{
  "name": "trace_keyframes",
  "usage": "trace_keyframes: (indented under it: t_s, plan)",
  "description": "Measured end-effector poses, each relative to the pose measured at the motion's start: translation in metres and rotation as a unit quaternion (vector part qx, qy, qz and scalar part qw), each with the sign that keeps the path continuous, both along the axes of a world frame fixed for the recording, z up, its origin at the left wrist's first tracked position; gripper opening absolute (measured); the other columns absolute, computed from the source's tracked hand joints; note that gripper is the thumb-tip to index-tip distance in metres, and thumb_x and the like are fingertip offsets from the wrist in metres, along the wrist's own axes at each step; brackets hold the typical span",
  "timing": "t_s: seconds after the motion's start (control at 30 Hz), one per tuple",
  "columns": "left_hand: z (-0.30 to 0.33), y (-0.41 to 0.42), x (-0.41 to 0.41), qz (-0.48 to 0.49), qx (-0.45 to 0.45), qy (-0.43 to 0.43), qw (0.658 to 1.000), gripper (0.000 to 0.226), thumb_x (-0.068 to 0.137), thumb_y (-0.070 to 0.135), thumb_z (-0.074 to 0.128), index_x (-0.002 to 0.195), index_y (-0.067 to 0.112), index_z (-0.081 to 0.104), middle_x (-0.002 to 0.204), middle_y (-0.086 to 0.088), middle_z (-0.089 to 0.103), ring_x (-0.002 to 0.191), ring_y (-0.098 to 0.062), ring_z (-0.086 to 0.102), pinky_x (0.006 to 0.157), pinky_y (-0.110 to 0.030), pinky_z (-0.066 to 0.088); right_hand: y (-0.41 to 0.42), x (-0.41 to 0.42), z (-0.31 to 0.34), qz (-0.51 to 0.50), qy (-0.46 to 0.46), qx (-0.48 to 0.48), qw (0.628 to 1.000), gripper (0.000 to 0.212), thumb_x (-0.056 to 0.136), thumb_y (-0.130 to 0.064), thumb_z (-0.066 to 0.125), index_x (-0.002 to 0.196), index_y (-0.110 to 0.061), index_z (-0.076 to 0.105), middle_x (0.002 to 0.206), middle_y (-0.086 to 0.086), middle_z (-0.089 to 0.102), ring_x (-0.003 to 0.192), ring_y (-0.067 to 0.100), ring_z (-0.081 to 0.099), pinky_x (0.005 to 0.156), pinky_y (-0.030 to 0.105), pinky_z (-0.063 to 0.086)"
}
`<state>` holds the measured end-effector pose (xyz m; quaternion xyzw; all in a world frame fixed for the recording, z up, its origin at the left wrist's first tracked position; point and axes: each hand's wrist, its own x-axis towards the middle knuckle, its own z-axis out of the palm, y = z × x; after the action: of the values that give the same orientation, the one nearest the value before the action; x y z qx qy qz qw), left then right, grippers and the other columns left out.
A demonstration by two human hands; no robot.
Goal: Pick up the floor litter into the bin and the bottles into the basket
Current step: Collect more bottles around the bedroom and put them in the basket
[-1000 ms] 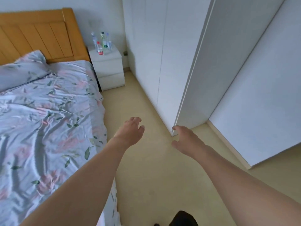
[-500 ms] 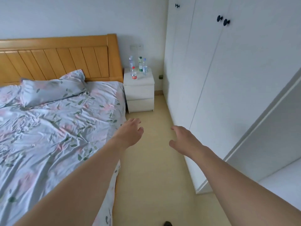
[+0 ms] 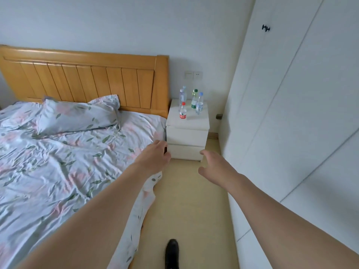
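Bottles (image 3: 191, 102) stand untouched on the nightstand (image 3: 187, 131) ahead; your left hand (image 3: 155, 159) and right hand (image 3: 216, 166) reach forward, fingers relaxed, empty. No basket, bin or litter visible; nothing collected.

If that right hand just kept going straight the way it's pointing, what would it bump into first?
Probably the white nightstand. The right hand is open, empty, its fingers aimed forward and slightly left at the lower drawer front, with only bare floor between. Depth is hard to judge; it might instead pass the cabinet's right corner.

floral bed (image 3: 58, 162) — white nightstand (image 3: 187, 133) beside wardrobe (image 3: 291, 113).
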<state>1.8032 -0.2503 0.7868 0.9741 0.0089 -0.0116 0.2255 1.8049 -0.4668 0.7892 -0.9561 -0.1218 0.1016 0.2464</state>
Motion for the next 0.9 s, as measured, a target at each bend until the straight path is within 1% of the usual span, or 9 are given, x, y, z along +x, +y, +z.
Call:
trace_keyframes:
  t_s: [0.1,0.17,0.27,0.33,0.5,0.57,0.63,0.73,0.9]
  plan:
    - [0.0,0.02,0.083,0.006,-0.012,0.014,1.0,0.041,0.098,0.028,0.041,0.136,0.012,0.046,0.141,-0.003,0.044,0.124,-0.022,0.047,0.095,-0.032,0.041,0.016,0.086,0.003,0.004,0.005,0.007,1.0,0.061,0.09,-0.019,0.052,0.147,-0.021,0.031,0.153,-0.003,0.03,0.135,0.016,0.035,0.087,0.023,0.036]
    - [0.002,0.031,0.144,0.008,-0.02,0.021,1.0,0.045,0.098,0.028,0.041,0.14,0.013,0.043,0.144,-0.003,0.043,0.126,-0.022,0.048,0.1,-0.035,0.042,0.024,0.143,0.007,0.002,-0.001,0.002,1.0,0.06,0.09,-0.021,0.052,0.147,-0.02,0.031,0.152,-0.003,0.031,0.135,0.017,0.036,0.092,0.026,0.038]
    - [0.003,0.035,0.225,0.017,-0.039,0.022,0.999,0.047,0.098,0.03,0.042,0.143,0.015,0.041,0.147,-0.001,0.04,0.127,-0.021,0.047,0.097,-0.032,0.04,0.024,0.214,0.011,-0.018,-0.004,0.014,1.0,0.06,0.09,-0.022,0.052,0.147,-0.02,0.032,0.152,-0.002,0.032,0.136,0.018,0.036,0.099,0.028,0.038]
    - [-0.001,0.03,0.268,0.01,-0.046,0.04,0.998,0.047,0.098,0.03,0.042,0.143,0.016,0.041,0.148,0.0,0.04,0.128,-0.02,0.047,0.097,-0.032,0.04,0.017,0.253,0.005,-0.034,0.026,0.014,0.999,0.06,0.09,-0.022,0.052,0.147,-0.02,0.031,0.153,-0.003,0.031,0.135,0.018,0.037,0.101,0.029,0.04]
    - [-0.02,0.015,0.378,-0.006,-0.044,0.088,0.995,0.046,0.098,0.034,0.042,0.142,0.02,0.041,0.148,0.003,0.04,0.129,-0.02,0.046,0.105,-0.039,0.041,0.0,0.366,-0.018,-0.078,0.07,0.026,0.994,0.064,0.087,-0.024,0.053,0.147,-0.022,0.032,0.151,-0.004,0.035,0.125,0.017,0.048,0.094,0.033,0.047]
    - [-0.032,0.013,0.425,-0.007,-0.036,0.103,0.994,0.046,0.098,0.034,0.042,0.142,0.02,0.04,0.147,0.002,0.041,0.128,-0.019,0.047,0.103,-0.037,0.041,-0.004,0.416,-0.03,-0.074,0.075,0.03,0.994,0.063,0.089,-0.023,0.053,0.148,-0.021,0.03,0.153,-0.004,0.032,0.131,0.018,0.043,0.097,0.032,0.044]
    - [-0.042,0.016,0.472,0.007,-0.034,0.123,0.992,0.046,0.098,0.032,0.043,0.142,0.019,0.041,0.144,-0.001,0.045,0.124,-0.02,0.049,0.095,-0.031,0.042,-0.008,0.468,-0.041,-0.072,0.076,0.034,0.994,0.063,0.09,-0.023,0.053,0.148,-0.02,0.03,0.153,-0.002,0.032,0.134,0.019,0.039,0.101,0.033,0.042]
    - [-0.051,0.02,0.552,0.032,-0.018,0.155,0.987,0.044,0.097,0.031,0.043,0.139,0.018,0.043,0.138,-0.003,0.05,0.113,-0.019,0.053,0.085,-0.027,0.042,-0.018,0.557,-0.054,-0.083,0.082,0.044,0.992,0.063,0.088,-0.026,0.054,0.147,-0.02,0.031,0.151,-0.002,0.034,0.13,0.02,0.043,0.098,0.035,0.044]
    - [-0.051,0.022,0.665,0.052,0.027,0.15,0.987,0.044,0.097,0.034,0.044,0.138,0.019,0.044,0.133,-0.002,0.054,0.111,-0.019,0.055,0.093,-0.033,0.048,-0.021,0.688,-0.061,-0.086,0.086,0.036,0.992,0.062,0.087,-0.025,0.052,0.146,-0.018,0.034,0.146,0.002,0.039,0.126,0.023,0.046,0.098,0.038,0.043]
